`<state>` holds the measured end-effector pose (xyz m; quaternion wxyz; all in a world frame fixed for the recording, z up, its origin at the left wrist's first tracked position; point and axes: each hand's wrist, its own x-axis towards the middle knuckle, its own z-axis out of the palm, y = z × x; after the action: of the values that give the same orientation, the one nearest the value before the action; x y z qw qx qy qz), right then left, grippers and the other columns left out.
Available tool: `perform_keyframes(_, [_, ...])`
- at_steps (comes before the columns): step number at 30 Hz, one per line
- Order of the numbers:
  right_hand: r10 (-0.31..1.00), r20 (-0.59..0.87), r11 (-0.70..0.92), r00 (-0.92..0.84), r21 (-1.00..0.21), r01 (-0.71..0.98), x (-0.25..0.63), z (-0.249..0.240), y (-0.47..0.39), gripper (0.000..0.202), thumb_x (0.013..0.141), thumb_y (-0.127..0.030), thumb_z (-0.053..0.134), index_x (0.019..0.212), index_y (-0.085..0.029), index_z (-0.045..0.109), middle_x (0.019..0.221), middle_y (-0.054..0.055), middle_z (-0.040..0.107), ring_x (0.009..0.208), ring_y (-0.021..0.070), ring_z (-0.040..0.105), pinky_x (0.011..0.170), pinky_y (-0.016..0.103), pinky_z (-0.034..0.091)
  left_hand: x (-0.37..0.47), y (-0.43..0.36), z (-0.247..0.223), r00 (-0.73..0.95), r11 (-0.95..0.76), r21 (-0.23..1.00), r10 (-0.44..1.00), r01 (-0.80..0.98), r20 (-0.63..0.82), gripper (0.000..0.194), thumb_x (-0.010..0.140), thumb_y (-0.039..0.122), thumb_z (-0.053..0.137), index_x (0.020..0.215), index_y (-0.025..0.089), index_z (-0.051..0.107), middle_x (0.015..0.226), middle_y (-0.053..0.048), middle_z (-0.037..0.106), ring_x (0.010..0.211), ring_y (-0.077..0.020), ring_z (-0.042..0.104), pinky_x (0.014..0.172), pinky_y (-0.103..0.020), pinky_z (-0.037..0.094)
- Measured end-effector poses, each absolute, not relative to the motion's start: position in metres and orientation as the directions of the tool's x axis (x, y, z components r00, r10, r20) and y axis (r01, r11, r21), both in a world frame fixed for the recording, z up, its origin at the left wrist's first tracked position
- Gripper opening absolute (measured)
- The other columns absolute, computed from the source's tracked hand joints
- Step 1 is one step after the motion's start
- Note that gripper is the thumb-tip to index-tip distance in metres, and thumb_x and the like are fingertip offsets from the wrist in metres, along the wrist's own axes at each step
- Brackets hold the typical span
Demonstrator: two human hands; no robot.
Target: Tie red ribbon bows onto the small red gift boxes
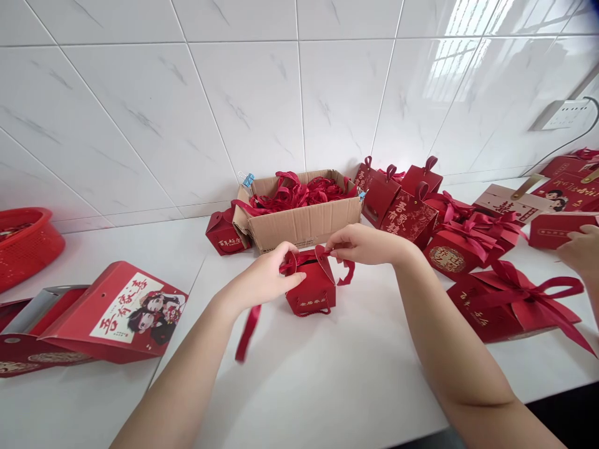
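Note:
A small red gift box (312,290) with gold characters stands upright on the white tabletop in front of me, its top slightly open. A red ribbon (346,272) runs across its top flaps, and one long end hangs down at the left. My left hand (269,274) is closed at the box's left side, thumb over the front and index finger by the left flap and ribbon. At the right flap, my right hand (367,245) pinches the ribbon with its fingertips.
Behind the box stands a cardboard carton (304,221) full of red ribbons, beside another red box (227,232). Tied boxes (449,252) crowd the right. Flattened red boxes (126,312) and a red basket (28,243) lie left. Another person's hand (580,249) touches a box at far right.

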<state>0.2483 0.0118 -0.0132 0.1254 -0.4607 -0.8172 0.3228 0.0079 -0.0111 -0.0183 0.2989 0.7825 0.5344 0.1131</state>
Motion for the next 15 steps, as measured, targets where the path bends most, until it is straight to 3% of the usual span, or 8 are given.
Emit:
perform_keyframes(4, [0.837, -0.083, 0.394, -0.541, -0.593, 0.702, 0.248, -0.01, 0.009, 0.022, 0.084, -0.027, 0.049, 0.09, -0.019, 0.07, 0.078, 0.004, 0.069, 0.059, 0.0129, 0.052, 0.051, 0.025, 0.038, 0.007, -0.012, -0.015, 0.354, -0.195, 0.637, 0.926, 0.746, -0.132, 0.064, 0.074, 0.063, 0.057, 0.126, 0.028, 0.047, 0.113, -0.008, 0.06, 0.092, -0.0241, 0.061, 0.074, -0.034, 0.049])
perform_keyframes(9, [0.836, -0.098, 0.396, -0.539, -0.571, 0.718, 0.244, -0.008, 0.006, 0.022, 0.082, -0.03, 0.052, 0.087, -0.021, 0.071, 0.076, 0.002, 0.067, 0.062, 0.0132, 0.052, 0.054, 0.026, 0.037, 0.006, -0.012, -0.013, 0.41, -0.181, 0.709, 0.897, 0.682, -0.165, 0.051, 0.079, 0.054, 0.057, 0.124, 0.028, 0.052, 0.116, -0.007, 0.063, 0.107, -0.0256, 0.06, 0.085, -0.036, 0.049])
perform_keyframes(15, [0.825, -0.155, 0.385, -0.543, -0.549, 0.742, 0.23, -0.011, 0.004, 0.016, 0.077, -0.031, 0.056, 0.066, -0.02, 0.062, 0.063, -0.001, 0.057, 0.052, 0.0105, 0.041, 0.047, 0.027, 0.027, 0.016, -0.011, -0.024, 0.443, -0.251, 0.678, 0.888, 0.691, -0.123, 0.047, 0.078, 0.052, 0.059, 0.118, 0.028, 0.053, 0.11, -0.005, 0.063, 0.095, -0.0246, 0.062, 0.075, -0.035, 0.049])
